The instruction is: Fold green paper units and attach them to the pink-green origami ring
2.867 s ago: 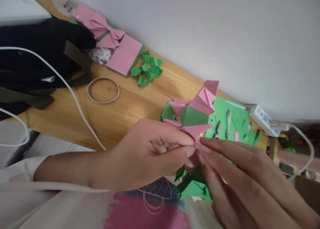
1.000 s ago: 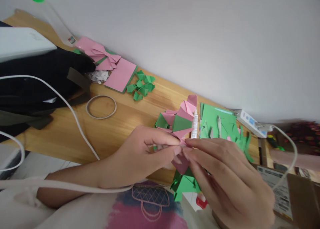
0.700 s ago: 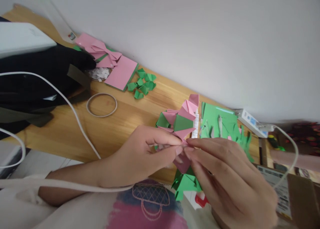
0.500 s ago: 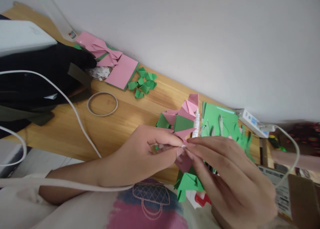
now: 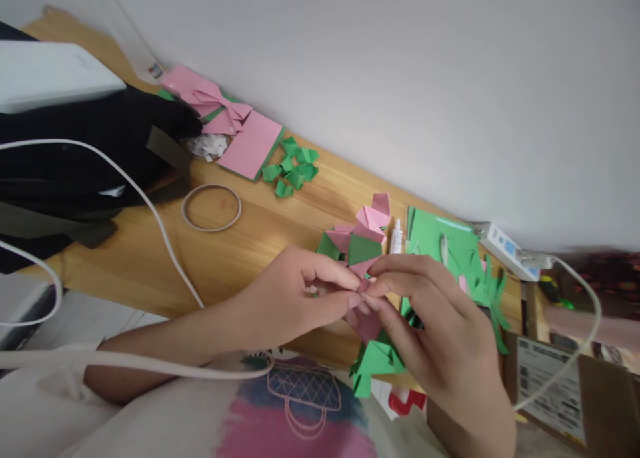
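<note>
My left hand (image 5: 305, 295) and my right hand (image 5: 440, 325) meet fingertip to fingertip at the table's front part. Both are closed in a pinch, on something too small and too hidden to make out. Right behind the fingers stands a folded pink and green paper piece (image 5: 365, 250), partly covered by them. Pink paper also shows below the fingertips; whether it belongs to the same piece I cannot tell. Folded green paper (image 5: 377, 363) lies lower, near my right hand. A small white tube (image 5: 396, 237) is just behind the pink folds.
Small green folded pieces (image 5: 295, 168), a pink sheet stack (image 5: 253, 145) and a tape ring (image 5: 212, 208) lie left on the table (image 5: 265, 225). Green sheets (image 5: 440, 235) and a power strip (image 5: 507, 250) are right. A black bag (image 5: 85, 138) and white cables sit at left.
My right hand has shifted left and its fingers are more bent. The white bit seen between the fingertips before no longer shows. The view has shifted slightly.
</note>
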`<action>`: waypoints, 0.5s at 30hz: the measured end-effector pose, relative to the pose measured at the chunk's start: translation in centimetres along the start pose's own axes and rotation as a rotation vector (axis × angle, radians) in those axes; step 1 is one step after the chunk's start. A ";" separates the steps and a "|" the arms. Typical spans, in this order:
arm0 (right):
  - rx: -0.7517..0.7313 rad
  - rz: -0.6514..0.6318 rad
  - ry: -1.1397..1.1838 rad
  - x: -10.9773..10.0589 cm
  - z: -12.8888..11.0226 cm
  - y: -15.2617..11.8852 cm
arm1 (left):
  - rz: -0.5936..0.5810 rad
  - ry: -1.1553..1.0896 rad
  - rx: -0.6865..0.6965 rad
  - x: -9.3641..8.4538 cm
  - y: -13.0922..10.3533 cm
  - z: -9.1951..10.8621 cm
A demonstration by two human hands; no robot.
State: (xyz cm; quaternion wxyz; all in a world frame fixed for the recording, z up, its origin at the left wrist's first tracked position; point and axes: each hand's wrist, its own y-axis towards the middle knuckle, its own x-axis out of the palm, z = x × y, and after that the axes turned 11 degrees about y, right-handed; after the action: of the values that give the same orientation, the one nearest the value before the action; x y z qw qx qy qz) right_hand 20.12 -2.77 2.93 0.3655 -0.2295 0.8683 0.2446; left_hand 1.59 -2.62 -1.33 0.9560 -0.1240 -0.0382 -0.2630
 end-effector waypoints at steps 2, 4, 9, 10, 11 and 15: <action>-0.012 -0.009 0.025 0.1 0.2 0.3 | -0.012 -0.059 -0.031 -0.4 0.0 -0.2; -0.014 -0.021 0.094 -0.1 0.4 0.6 | 0.009 -0.109 -0.047 -0.8 0.0 -0.5; 0.052 -0.020 0.466 -0.7 0.6 3.8 | 0.063 -0.118 -0.094 -2.0 -0.1 -1.9; 0.084 -0.012 0.542 -0.6 0.5 5.2 | 0.061 -0.136 -0.102 -2.3 -0.2 -2.3; 0.128 -0.010 0.608 -0.2 0.4 6.8 | 0.055 -0.162 -0.099 -2.5 -0.2 -2.6; 0.449 -0.151 0.667 4.1 -0.3 15.5 | 0.030 -0.205 -0.064 -3.3 -0.5 -3.9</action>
State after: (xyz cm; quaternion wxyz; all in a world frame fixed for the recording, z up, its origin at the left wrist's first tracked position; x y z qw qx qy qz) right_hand 8.42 8.16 4.03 0.1220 -0.2738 0.9517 -0.0666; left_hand -1.45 -2.41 -5.46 0.9465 -0.1813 -0.1257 -0.2356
